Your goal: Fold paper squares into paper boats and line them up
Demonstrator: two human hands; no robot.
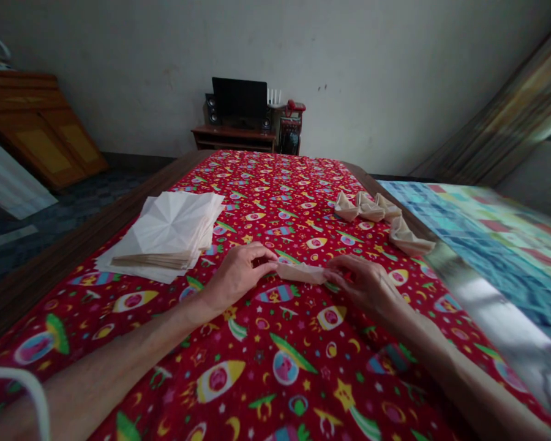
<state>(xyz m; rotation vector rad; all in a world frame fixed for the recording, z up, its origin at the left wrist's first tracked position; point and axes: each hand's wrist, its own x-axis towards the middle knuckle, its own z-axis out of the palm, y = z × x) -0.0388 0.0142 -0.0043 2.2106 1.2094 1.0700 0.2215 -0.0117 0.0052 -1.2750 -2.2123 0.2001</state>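
Paper (302, 274) pinched: left grip (239, 272), right grip (367, 283).

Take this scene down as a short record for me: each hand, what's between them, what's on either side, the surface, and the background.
Left hand: fingers pinching the left end of the paper strip
Right hand: fingers at the strip's right end
Strip: pale, narrow, folded
Left side: pile of pale paper sheets, creases on the top one
Right side: folded paper shapes, one lying nearer the person than the others
Surface: red patterned cloth
Background: dark monitor, red telephone
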